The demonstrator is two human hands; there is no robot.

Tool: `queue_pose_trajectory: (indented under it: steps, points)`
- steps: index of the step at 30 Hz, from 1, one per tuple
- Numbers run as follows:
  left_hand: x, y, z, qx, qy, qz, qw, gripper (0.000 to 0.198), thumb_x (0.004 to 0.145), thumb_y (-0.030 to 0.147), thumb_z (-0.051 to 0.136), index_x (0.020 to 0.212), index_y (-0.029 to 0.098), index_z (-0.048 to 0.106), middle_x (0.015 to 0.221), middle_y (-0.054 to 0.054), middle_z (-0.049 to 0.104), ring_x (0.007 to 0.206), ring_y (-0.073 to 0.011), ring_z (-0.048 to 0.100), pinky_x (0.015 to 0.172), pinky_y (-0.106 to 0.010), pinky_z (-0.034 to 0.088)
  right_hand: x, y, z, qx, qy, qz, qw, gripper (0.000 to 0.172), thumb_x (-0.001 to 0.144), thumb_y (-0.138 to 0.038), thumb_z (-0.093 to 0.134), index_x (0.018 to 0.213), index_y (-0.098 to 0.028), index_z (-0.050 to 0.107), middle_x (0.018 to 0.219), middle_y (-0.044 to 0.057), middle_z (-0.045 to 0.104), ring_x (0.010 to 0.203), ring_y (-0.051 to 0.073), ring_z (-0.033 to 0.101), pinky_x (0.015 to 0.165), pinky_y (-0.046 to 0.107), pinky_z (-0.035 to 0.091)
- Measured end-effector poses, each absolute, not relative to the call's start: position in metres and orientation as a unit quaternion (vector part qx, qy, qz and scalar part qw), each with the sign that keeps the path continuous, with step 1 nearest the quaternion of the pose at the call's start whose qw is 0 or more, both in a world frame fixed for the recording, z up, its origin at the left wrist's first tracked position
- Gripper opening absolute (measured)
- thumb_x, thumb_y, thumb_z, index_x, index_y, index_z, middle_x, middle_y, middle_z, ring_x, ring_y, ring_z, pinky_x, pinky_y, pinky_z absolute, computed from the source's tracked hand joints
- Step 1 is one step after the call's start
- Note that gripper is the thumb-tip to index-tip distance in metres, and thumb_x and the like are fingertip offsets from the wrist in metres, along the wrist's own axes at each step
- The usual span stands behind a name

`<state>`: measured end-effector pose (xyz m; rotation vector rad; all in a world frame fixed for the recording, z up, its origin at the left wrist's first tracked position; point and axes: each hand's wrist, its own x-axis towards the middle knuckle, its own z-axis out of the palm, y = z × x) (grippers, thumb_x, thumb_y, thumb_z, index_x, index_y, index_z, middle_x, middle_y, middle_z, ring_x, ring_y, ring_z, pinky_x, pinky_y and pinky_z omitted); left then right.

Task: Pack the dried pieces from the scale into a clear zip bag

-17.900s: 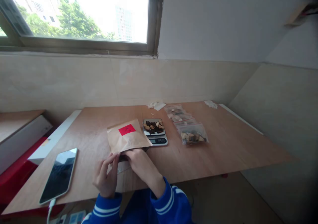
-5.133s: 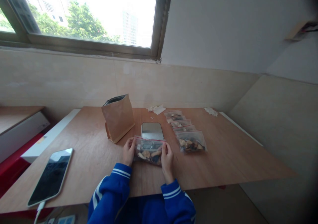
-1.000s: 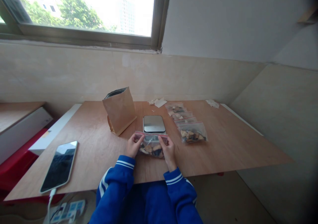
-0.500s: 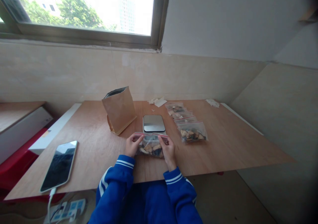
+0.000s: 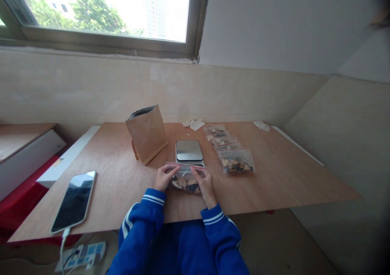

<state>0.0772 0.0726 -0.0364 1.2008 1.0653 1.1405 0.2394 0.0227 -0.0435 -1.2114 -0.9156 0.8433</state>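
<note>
A clear zip bag (image 5: 185, 182) with a red seal strip holds brown and dark dried chunks. It is at the near middle of the table, just in front of a small kitchen scale (image 5: 189, 150) with a metal top. My left hand (image 5: 164, 177) pinches the bag's top edge on the left, thumb along the strip. On the right part of the same edge, my right hand (image 5: 206, 184) grips with its thumb on the strip. Several similar filled zip bags (image 5: 237, 162) lie overlapping in a row to the right of the scale.
An open brown paper pouch (image 5: 146, 135) stands left of the scale. A phone (image 5: 74, 202) with a charging cable lies at the table's left front edge. Crumpled white scraps (image 5: 195, 124) lie near the wall, and another white scrap (image 5: 261, 125) is farther right. A power strip (image 5: 82, 255) is below.
My thumbs have slid closer together along the bag's seal strip, the right one moving left and the left one slightly right. The other things on the table stay in place.
</note>
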Motion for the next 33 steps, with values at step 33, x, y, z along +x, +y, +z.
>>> queue_pose_trajectory:
  steps: [33]
  points:
    - [0.08,0.068,-0.031,0.596,0.408,0.462,0.515,0.029,0.068,0.042,0.076,0.076,0.014,0.074,0.076,-0.008,0.073,0.074,-0.0215,0.067,0.068,-0.03,0.053,0.238,0.025,-0.048,-0.508,-0.479,0.36,0.619,0.022,0.075,-0.039,0.072,0.078,-0.017,0.073,0.077,0.004,0.072,0.077,0.02,0.067,0.072,0.03,0.054]
